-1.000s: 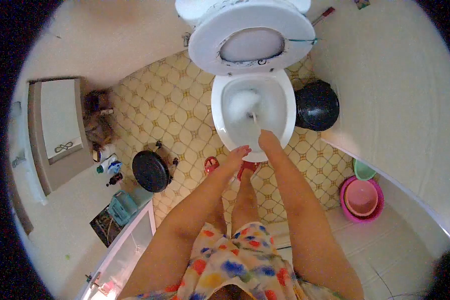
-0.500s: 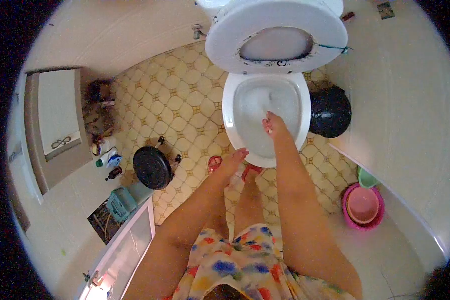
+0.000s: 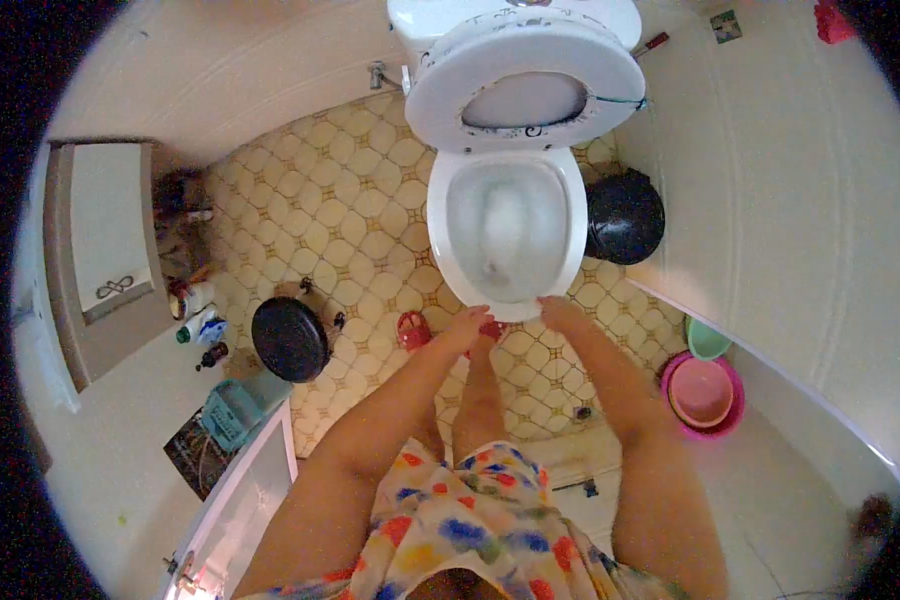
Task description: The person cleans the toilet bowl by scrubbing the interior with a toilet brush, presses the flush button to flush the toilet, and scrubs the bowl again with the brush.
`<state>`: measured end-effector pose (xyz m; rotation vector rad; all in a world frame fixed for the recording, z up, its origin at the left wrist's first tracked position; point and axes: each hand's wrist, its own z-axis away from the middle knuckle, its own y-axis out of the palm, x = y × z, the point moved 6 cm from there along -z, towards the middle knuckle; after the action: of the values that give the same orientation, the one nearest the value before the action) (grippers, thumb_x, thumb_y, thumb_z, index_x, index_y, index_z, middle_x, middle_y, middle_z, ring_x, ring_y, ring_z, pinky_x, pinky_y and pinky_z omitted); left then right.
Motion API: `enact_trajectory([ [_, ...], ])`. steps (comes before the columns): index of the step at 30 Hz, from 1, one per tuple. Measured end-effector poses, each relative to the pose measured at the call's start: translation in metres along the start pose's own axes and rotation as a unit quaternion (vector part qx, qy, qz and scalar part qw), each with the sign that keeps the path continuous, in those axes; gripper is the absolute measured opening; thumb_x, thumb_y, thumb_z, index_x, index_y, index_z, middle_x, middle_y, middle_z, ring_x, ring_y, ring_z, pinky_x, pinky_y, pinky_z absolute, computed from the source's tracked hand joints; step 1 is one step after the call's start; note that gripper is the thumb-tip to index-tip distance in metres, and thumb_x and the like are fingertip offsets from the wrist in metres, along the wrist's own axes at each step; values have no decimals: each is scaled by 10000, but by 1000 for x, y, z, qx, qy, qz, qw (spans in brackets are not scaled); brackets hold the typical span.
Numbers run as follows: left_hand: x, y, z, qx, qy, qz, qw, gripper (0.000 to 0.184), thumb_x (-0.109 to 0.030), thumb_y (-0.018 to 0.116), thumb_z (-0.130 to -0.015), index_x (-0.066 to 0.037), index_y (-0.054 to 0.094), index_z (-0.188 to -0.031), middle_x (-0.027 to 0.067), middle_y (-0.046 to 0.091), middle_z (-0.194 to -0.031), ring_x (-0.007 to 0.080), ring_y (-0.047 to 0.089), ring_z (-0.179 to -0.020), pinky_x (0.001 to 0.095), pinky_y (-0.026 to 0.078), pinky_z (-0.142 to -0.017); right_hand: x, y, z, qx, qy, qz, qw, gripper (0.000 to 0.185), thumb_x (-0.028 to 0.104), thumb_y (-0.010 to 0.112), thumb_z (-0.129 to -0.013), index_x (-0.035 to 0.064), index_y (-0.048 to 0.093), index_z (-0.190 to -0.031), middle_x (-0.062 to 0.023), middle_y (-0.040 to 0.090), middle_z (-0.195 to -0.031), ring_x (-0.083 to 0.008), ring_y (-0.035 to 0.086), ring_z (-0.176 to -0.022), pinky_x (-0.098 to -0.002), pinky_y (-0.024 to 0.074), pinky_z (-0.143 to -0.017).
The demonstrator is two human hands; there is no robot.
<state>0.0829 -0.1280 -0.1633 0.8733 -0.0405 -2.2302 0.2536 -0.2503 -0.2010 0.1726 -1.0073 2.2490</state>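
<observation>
The white toilet stands ahead with its seat and lid raised, the seat's inner edge marked with dark stains. Inside the bowl there is water with a whitish cloudy patch and a small dark spot. My left hand is at the front left of the rim, fingers stretched forward. At the front right of the rim is my right hand, fingers bent and close together; anything in them is too small to make out. Whether either hand touches the rim cannot be told. Red slippers show below.
A black bin stands right of the toilet. A black round stool is on the tiled floor at left, near bottles and a teal basket. Pink basins and a green basin lie at right.
My right hand has drawn back from over the bowl to the front rim. The white patch in the water has spread. The view has shifted slightly, and my left hand stays near the rim.
</observation>
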Motion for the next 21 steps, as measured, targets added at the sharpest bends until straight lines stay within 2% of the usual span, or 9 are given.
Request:
enact_trajectory([
  [2, -43, 8, 28, -20, -26, -32, 999, 404, -219, 373, -825, 54, 395, -1122, 179, 500, -1050, 217, 486, -952, 284, 368, -841, 22, -93, 31, -27, 76, 107, 991, 315, 173, 329, -811, 37, 491, -1045, -168, 566, -908, -282, 548, -857, -400, 435, -724],
  [4, 3, -4, -5, -16, 17, 47, 999, 399, -211, 370, -826, 57, 389, -1121, 171, 492, -1065, 218, 475, -971, 288, 360, -854, 28, -166, 27, -14, 136, 177, 975, 323, 224, 313, -837, 30, 553, -932, -143, 590, -851, -278, 575, -790, -396, 451, -687],
  [6, 3, -8, -10, -7, 26, 76, 997, 399, -202, 372, -826, 57, 375, -1129, 167, 483, -1078, 219, 462, -988, 289, 358, -859, -23, -163, -16, -73, 208, 157, 963, 366, 256, 282, -854, 51, 584, -830, -127, 603, -782, -276, 591, -715, -397, 463, -639],
  [9, -48, -8, 22, 10, 9, 32, 999, 407, -184, 381, -823, 54, 350, -1152, 165, 473, -1087, 220, 446, -1006, 284, 367, -849, -12, -193, -32, -158, 197, 110, 961, 489, 337, 232, -863, -6, 580, -839, -186, 593, -771, -313, 586, -742, -386, 462, -679],
  [13, -56, -13, 23, 25, 53, -86, 995, 404, -169, 398, -812, 53, 365, -1149, 160, 475, -1089, 213, 450, -1003, 270, 380, -832, 20, -177, 9, -69, 273, 104, 954, 320, 223, 301, -850, 42, 555, -920, -117, 607, -778, -250, 598, -714, -356, 474, -573],
  [14, -58, -13, 25, 24, 56, -105, 993, 400, -169, 403, -809, 52, 377, -1142, 156, 477, -1089, 210, 454, -998, 267, 382, -829, 45, -175, 31, -8, 265, 169, 949, 302, 214, 321, -842, 37, 544, -942, -114, 608, -776, -247, 596, -746, -355, 474, -592],
  [15, -61, -12, 27, 23, 59, -124, 990, 397, -170, 409, -805, 51, 389, -1135, 152, 480, -1089, 206, 459, -992, 264, 383, -826, 37, -125, 38, -50, 194, 209, 957, 282, 205, 350, -825, 34, 545, -936, -117, 604, -799, -245, 587, -782, -363, 469, -614],
  [20, -90, -9, 57, -22, -13, -92, 995, 384, -164, 449, -781, 35, 432, -1109, 149, 498, -1061, 195, 491, -942, 259, 392, -803, 87, -38, 45, 4, 92, 28, 995, 324, 119, 415, -764, -27, 458, -1050, -157, 564, -907, -275, 555, -818, -401, 448, -660],
  [21, -88, -9, 57, -16, -15, -69, 997, 385, -163, 453, -779, 32, 433, -1110, 147, 501, -1056, 196, 496, -933, 259, 394, -797, 92, -21, 27, 15, 9, 51, 999, 339, 118, 411, -764, -31, 441, -1066, -172, 558, -907, -284, 551, -826, -402, 441, -679],
])
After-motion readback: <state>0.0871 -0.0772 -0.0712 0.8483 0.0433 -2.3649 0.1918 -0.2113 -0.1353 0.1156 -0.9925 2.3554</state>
